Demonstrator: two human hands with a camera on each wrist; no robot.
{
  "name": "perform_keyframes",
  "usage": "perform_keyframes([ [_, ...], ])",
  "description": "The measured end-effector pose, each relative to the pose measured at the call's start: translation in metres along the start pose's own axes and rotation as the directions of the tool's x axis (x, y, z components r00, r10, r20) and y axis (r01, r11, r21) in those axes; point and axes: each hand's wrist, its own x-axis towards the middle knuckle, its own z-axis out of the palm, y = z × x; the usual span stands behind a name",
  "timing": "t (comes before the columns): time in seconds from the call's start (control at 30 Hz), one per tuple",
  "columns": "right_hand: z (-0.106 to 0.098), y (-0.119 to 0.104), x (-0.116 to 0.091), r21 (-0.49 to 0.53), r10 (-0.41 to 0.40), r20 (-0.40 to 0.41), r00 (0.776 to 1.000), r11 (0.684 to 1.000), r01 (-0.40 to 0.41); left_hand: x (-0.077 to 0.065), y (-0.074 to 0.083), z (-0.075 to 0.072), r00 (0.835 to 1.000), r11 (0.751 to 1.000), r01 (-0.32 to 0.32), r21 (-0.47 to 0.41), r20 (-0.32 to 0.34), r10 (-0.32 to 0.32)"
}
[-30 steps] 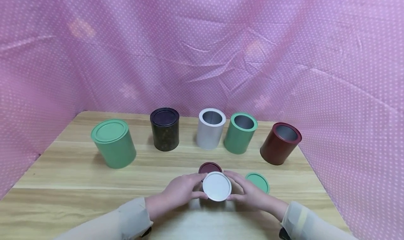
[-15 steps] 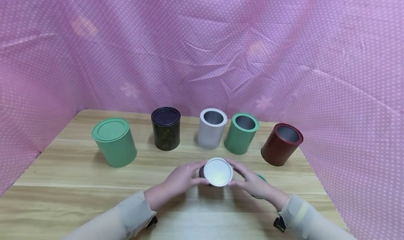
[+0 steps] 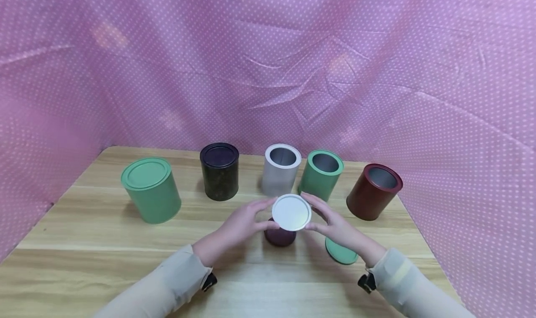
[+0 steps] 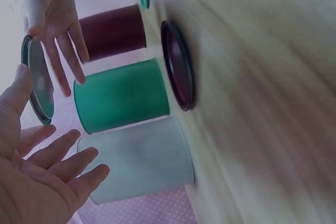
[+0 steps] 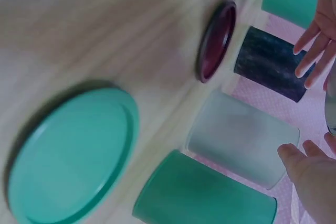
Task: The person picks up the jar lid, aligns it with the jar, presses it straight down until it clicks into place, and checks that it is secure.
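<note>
Between both hands a round white lid [image 3: 291, 212] is held level above the table. My left hand [image 3: 236, 227] grips its left edge with thumb and index finger, and my right hand [image 3: 341, 227] does the same on the right edge. In the left wrist view the lid [image 4: 41, 82] shows edge-on, the other fingers spread away from it. Just beyond stands a white can [image 3: 277, 181] with its top uncovered. Below the held lid, a dark red lid [image 3: 280, 237] lies on the table, partly covered in the head view. A green lid [image 3: 341, 253] lies by the right wrist.
An uncovered green can [image 3: 318, 183] and an uncovered dark red can [image 3: 368, 197] stand to the right of the white one. On the left are a lidded black can [image 3: 219, 178] and a larger lidded green can [image 3: 155, 197]. Pink dotted cloth [image 3: 268, 76] hangs around the wooden table.
Both hands have lifted the white lid and carried it forward, closer to the white and green cans. The dark red lid and the green lid now show more from behind the lid and hand.
</note>
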Motion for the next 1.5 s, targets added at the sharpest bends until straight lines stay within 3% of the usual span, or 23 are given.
perform_keyframes([
  [0.3,-0.005,-0.005,0.011,0.000,-0.033,-0.073,0.997,0.999,0.033,0.011,-0.002,-0.006,0.998,1.000,-0.016,-0.027,-0.066,0.014],
  [0.53,-0.012,-0.008,0.028,-0.009,-0.061,-0.097,0.993,0.998,0.060,0.023,-0.005,-0.015,0.998,0.998,0.011,-0.064,-0.058,-0.015],
  [0.67,-0.018,-0.012,0.040,-0.019,-0.025,-0.088,0.996,1.000,0.023,0.031,-0.009,-0.021,0.998,0.995,0.017,-0.095,-0.062,-0.023],
  [0.87,-0.026,-0.016,0.053,-0.004,-0.029,-0.052,0.998,1.000,0.029,0.042,-0.010,-0.031,0.998,0.995,0.024,-0.101,-0.053,-0.030],
  [1.1,-0.041,-0.016,0.067,-0.072,-0.029,-0.033,0.999,0.997,0.026,0.060,-0.011,-0.043,0.999,0.994,0.033,-0.103,-0.013,-0.035],
  [1.5,-0.062,-0.015,0.085,-0.101,-0.017,0.007,1.000,0.995,0.017,0.084,-0.012,-0.050,0.998,0.991,0.055,-0.126,-0.006,-0.057],
])
